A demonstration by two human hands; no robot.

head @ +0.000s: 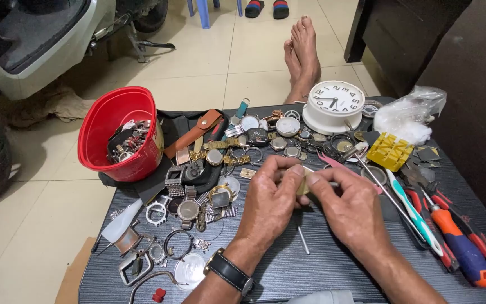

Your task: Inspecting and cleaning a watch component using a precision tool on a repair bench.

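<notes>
My left hand (271, 197) and my right hand (347, 205) meet over the middle of a dark ribbed board (310, 270). Between their fingertips they pinch a small pale round watch part (304, 181). A thin metal tool (333, 184) pokes out from my right fingers. My left wrist wears a black-strapped watch (229, 271). A small metal pin (303, 241) lies on the board just under the hands.
Several watches, cases and straps (209, 197) litter the board's left and back. A red bucket (120, 132) of parts stands back left, a white clock (333, 104) back right, beside a yellow block (389, 151) and plastic bag (409, 112). Screwdrivers and pliers (457, 242) lie right. Bare feet (302, 53) rest beyond.
</notes>
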